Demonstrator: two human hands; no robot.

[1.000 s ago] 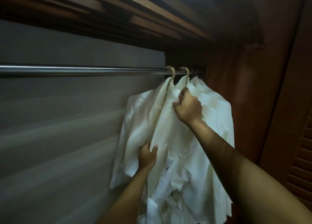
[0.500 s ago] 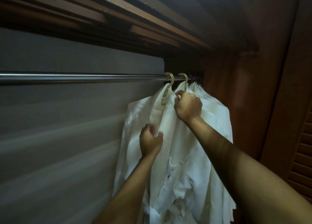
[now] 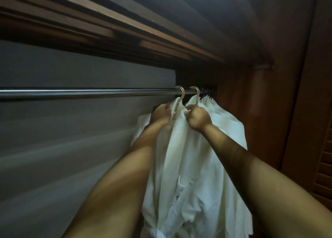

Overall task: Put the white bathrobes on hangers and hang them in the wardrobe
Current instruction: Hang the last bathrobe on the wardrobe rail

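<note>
White bathrobes point(image 3: 194, 166) hang bunched at the right end of a metal wardrobe rail point(image 3: 86, 92). Two pale hanger hooks sit over the rail: the left hook point(image 3: 180, 93) and the right hook point(image 3: 195, 92). My left hand point(image 3: 161, 113) grips the collar fabric of the nearest robe just below the left hook. My right hand point(image 3: 197, 116) grips the robe's collar fabric under the right hook. Both forearms reach up from below. More robes point(image 3: 226, 119) hang behind, towards the right wall.
The wardrobe's grey back panel point(image 3: 71, 148) fills the left. Dark wooden framing point(image 3: 125, 31) runs overhead. A reddish wooden side wall point(image 3: 260, 112) stands right of the robes, with a louvred door point(image 3: 325, 175) at the far right. The rail's left stretch is bare.
My left hand has climbed from the robe's lower front up to the collar beside the left hook. My right hand stays gripping near the right hook. The view has tilted upward slightly.
</note>
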